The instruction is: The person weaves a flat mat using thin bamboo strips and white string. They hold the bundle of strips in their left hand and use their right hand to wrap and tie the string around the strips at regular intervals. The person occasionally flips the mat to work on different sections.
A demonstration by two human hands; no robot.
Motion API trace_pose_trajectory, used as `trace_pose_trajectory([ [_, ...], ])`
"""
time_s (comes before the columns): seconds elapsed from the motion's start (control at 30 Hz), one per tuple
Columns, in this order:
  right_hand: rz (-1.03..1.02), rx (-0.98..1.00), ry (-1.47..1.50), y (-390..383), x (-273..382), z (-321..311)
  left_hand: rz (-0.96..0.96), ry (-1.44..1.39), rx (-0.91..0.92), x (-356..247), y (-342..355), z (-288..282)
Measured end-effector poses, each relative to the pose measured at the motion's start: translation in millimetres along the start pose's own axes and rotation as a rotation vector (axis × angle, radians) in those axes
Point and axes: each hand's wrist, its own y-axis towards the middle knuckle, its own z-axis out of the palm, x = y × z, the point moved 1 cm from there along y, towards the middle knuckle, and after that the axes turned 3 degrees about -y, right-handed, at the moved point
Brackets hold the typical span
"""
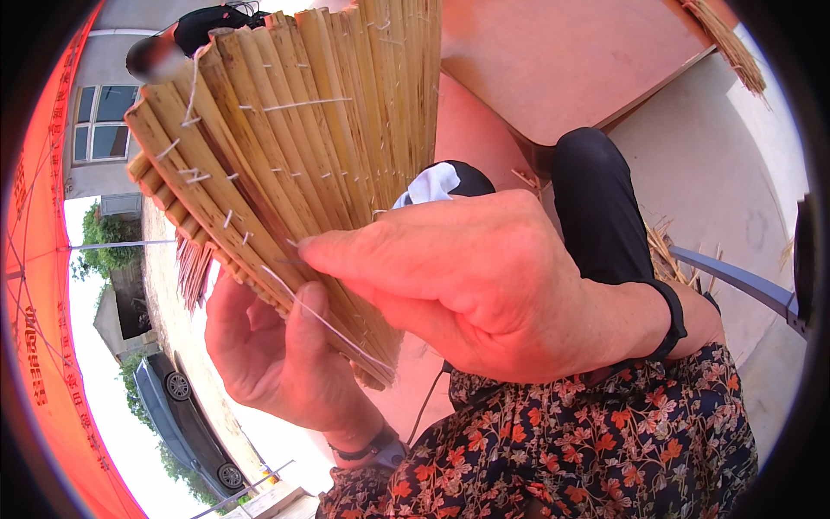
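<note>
A stiff panel of flat yellow-brown reed strips (303, 130), stitched side by side with short lengths of white thread, stands tilted in front of me. My left hand (285, 355) grips its lower left edge, thumb on the near face and fingers curled behind. Over the panel, my right hand (484, 285) is closed in a pinch against the strips. Something thin and pale shows at its fingertips, too small to name. A loose white thread (333, 329) runs down past my left thumb towards the panel's lower corner.
Beyond the panel, a pinkish table (579, 60) stands at upper right, with a bundle of dry stalks (726, 43) nearby. A grey curved bar (735, 281) is at right. A person (194, 39) is at upper left. Outside are a dark car (190, 424) and a red canopy (43, 259).
</note>
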Motion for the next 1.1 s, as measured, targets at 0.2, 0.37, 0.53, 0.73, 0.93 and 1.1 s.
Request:
trace_pose_trajectory([
  [0.2,0.084,0.114,-0.018,-2,10,-7,0.009,0.024,0.042,1,2,2],
  [0.37,0.138,0.109,-0.036,-2,22,-9,-0.051,0.093,-0.031,1,-3,6],
  [0.53,0.085,0.086,-0.087,2,23,-10,-0.024,0.052,0.041,1,3,4],
  [0.73,0.106,0.129,-0.077,3,17,-13,-0.001,0.07,0.047,3,5,3],
  [0.93,0.209,0.115,-0.061,-5,24,-19,0.022,0.11,0.08,5,-8,10],
  [1.1,0.352,0.102,0.041,-23,20,-36,0.303,0.211,0.322,8,-16,17],
])
